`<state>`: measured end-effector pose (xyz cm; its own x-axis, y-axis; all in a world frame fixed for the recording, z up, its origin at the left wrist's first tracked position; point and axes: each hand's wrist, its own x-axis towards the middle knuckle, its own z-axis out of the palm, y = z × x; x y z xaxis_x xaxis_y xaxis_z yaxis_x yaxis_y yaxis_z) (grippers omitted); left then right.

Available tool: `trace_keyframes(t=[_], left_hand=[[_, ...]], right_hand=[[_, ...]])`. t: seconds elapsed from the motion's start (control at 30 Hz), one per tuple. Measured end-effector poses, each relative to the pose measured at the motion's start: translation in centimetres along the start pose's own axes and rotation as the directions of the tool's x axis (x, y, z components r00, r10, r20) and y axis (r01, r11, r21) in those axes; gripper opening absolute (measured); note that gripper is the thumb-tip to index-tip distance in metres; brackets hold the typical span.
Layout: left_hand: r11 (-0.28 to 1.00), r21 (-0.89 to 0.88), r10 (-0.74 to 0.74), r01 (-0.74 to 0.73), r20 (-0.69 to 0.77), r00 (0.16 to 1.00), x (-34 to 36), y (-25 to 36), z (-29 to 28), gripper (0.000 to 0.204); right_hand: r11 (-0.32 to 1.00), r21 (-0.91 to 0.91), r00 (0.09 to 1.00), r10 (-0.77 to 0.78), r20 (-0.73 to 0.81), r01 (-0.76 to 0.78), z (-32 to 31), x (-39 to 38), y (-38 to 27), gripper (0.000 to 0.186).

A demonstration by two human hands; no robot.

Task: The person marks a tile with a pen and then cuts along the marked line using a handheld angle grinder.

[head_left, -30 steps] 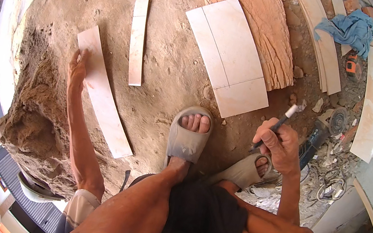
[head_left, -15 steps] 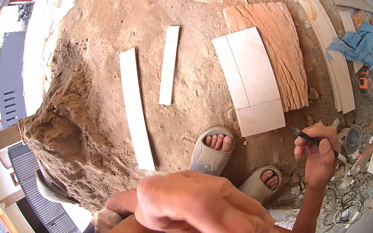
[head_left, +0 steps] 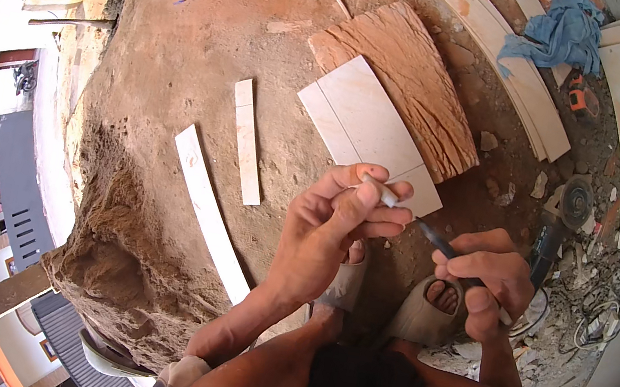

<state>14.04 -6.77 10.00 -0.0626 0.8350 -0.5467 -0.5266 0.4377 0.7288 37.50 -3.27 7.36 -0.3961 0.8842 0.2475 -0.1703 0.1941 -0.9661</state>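
My left hand (head_left: 321,224) is raised in front of the tile, its fingertips pinching a short white stick (head_left: 382,193) that looks like a cigarette. Close to its right, my right hand (head_left: 492,269) grips a dark pen (head_left: 436,239), with the tip pointing toward the left fingers. Below and beyond the hands, a pale rectangular tile (head_left: 358,111) with dark lines drawn on it leans partly over a rough reddish-brown slab (head_left: 409,78). My left hand covers the tile's near edge. Two narrow tile strips, a longer one (head_left: 208,209) and a shorter one (head_left: 249,145), lie on the dirt to the left.
An angle grinder (head_left: 571,208) rests on rubble at the right, near a coiled cable (head_left: 600,323). Farther off are an orange tape measure (head_left: 582,99), a blue cloth (head_left: 558,34) and long stacked planks (head_left: 506,66). A dirt mound (head_left: 107,241) rises at the left.
My left hand has gone up and forward from near my body, now with the white stick in its fingers. My right hand has come down and left with the pen. The view has shifted.
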Motion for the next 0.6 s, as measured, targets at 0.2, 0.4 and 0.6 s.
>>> trace_keyframes(t=[0.2,0.4,0.6], left_hand=[[0.948,-0.265,-0.170,0.173,0.036,0.985,0.7,-1.1,-0.6,0.039],[0.966,-0.172,-0.208,0.194,-0.069,0.976,0.9,-1.4,-1.4,0.046],[0.982,-0.097,-0.170,0.164,-0.062,0.983,0.8,-1.5,-1.1,0.041]], right_hand=[[0.993,-0.117,0.996,-0.010,0.086,0.020,1.3,0.3,1.4,0.019],[0.999,-0.027,0.999,0.031,0.014,-0.031,2.2,-0.8,1.8,0.017],[0.990,-0.073,0.991,0.125,0.051,-0.121,1.6,0.0,1.8,0.015]])
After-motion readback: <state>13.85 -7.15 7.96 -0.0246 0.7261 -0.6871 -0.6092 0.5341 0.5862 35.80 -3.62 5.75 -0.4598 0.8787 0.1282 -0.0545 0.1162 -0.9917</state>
